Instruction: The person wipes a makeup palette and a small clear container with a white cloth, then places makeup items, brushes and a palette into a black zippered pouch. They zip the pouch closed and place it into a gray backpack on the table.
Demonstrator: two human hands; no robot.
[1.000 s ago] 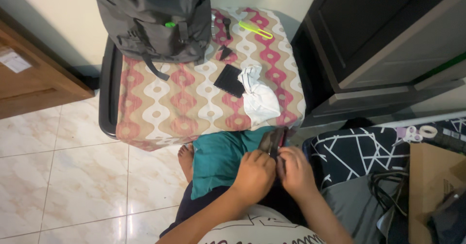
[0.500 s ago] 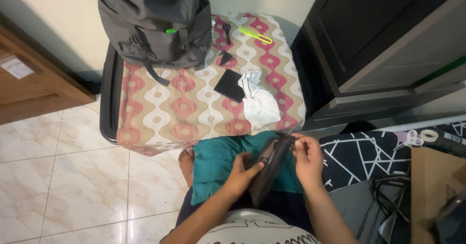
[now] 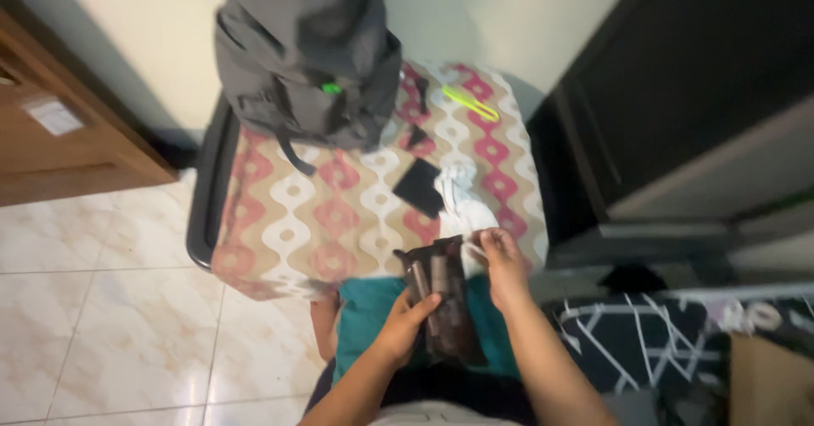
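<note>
**Pouch lifted toward the table edge**

The dark pouch (image 3: 441, 303) has risen from the lap since a moment ago. The left hand (image 3: 398, 328) clasps its side; the right hand (image 3: 500, 261) pinches its top corner. Tilted open, it might spill. Beyond, the white cloth (image 3: 462, 210) crowds the table (image 3: 280, 222) edge.

Pale cream wall (image 3: 153, 44) across the top of the frame, shadowed behind the furniture. Glossy marble-look floor tiles (image 3: 110, 307) in beige and white filling the lower left, with thin dark grout lines. Wooden cabinet (image 3: 59, 138) in warm brown at the upper left edge. Low table with a dark rim (image 3: 206, 193) at centre, draped in a tan cloth (image 3: 297, 214) patterned with red and white wavy ovals. Tall dark cabinet (image 3: 704, 95) at upper right. Dark fabric with white geometric lines (image 3: 644, 341) at lower right. Soft, dim indoor light.
</note>
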